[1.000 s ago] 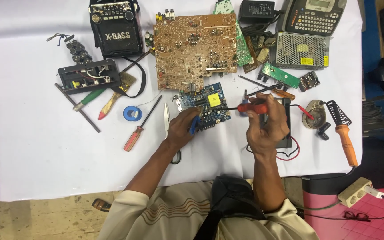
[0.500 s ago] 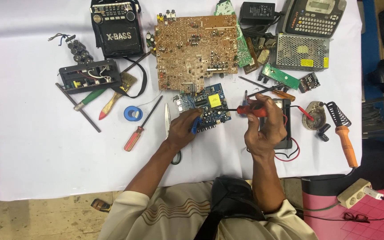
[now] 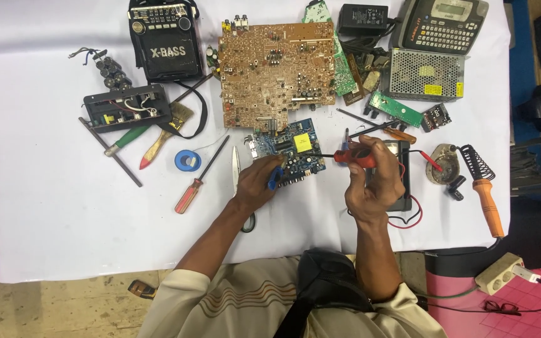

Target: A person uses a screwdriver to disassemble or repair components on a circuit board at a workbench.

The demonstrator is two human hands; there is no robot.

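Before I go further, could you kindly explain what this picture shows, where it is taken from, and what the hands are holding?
There is no machine here: one camera on a person's head looks down at their two bare hands over a table covered with a white cloth. The left hand rests on a small blue circuit board and grips something blue, too small to tell. The right hand holds a red probe with its thin tip reaching toward that board. Under the right hand lies a dark meter with red and black leads. Around them lie a large brown circuit board, a black radio, screwdrivers, a blue tape roll, and a soldering iron with an orange handle.
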